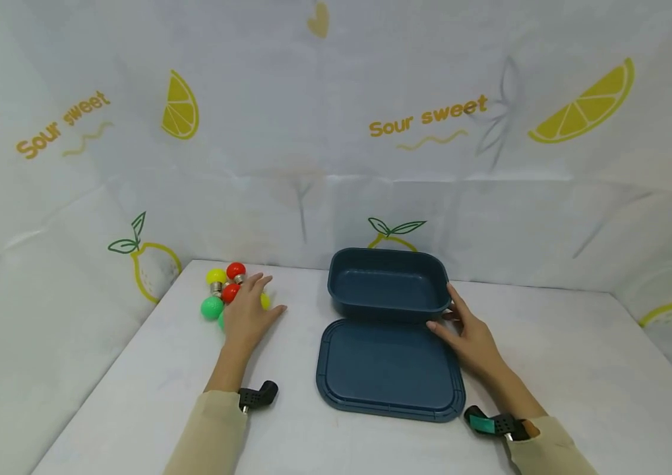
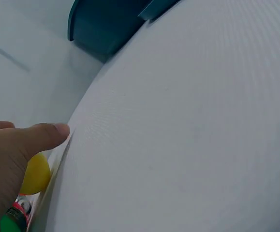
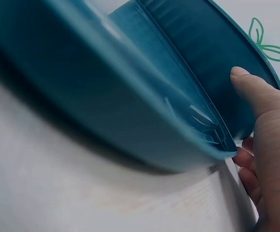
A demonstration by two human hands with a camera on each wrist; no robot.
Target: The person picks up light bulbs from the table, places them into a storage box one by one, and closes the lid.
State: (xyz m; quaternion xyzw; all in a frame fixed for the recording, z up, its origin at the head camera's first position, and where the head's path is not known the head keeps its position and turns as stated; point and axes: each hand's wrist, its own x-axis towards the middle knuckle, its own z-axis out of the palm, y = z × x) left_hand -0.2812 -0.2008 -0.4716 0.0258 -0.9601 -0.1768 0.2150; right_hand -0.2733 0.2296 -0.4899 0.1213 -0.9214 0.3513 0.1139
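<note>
A loose group of small light bulbs with silver screw bases lies at the table's far left: a red bulb [image 1: 236, 270], a yellow bulb [image 1: 215, 276] and a green bulb [image 1: 212, 308] among several. Over the group's right side is my left hand [image 1: 248, 314], fingers spread and thumb out to the right, hiding some bulbs. Another yellow bulb [image 2: 36, 175] shows below its thumb in the left wrist view. At the right front corner of a dark blue box [image 1: 389, 290], my right hand [image 1: 472, 340] holds the box, thumb toward its front wall and fingers round its side.
The matching dark blue lid [image 1: 392, 369] lies flat on the white table just in front of the box. Behind the table hangs a white cloth [image 1: 276, 132] with lemon prints. Each wrist wears a black strap camera [image 1: 258, 395].
</note>
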